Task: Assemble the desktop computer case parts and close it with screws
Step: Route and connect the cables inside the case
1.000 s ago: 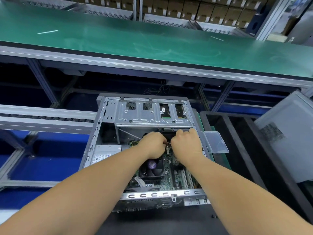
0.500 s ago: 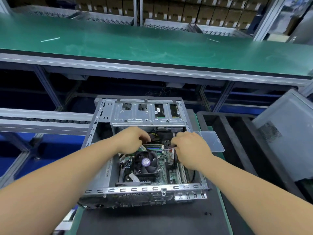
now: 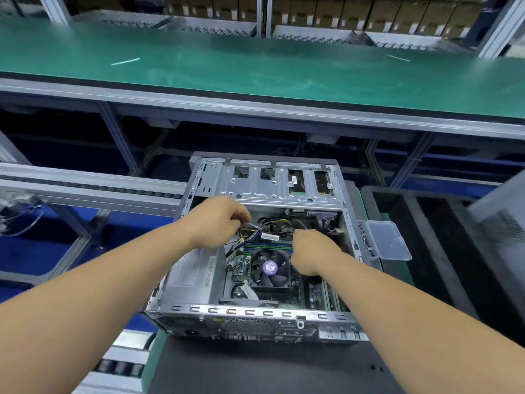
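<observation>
While both hands reach inside the open case (image 3: 199,177), left hand (image 3: 218,220) seemingly pinches cables (image 3: 272,224); right hand's (image 3: 312,251) grip unclear.

Left hand (image 3: 218,220) pinches cable bundle (image 3: 270,226) inside open case (image 3: 255,312); right hand (image 3: 312,251) beside fan (image 3: 270,268).

No text can be read. Print is seen on the fan (image 3: 270,268) sticker, a cable tag (image 3: 269,236) and the power supply (image 3: 193,273) labels, but it is too blurred.
</observation>
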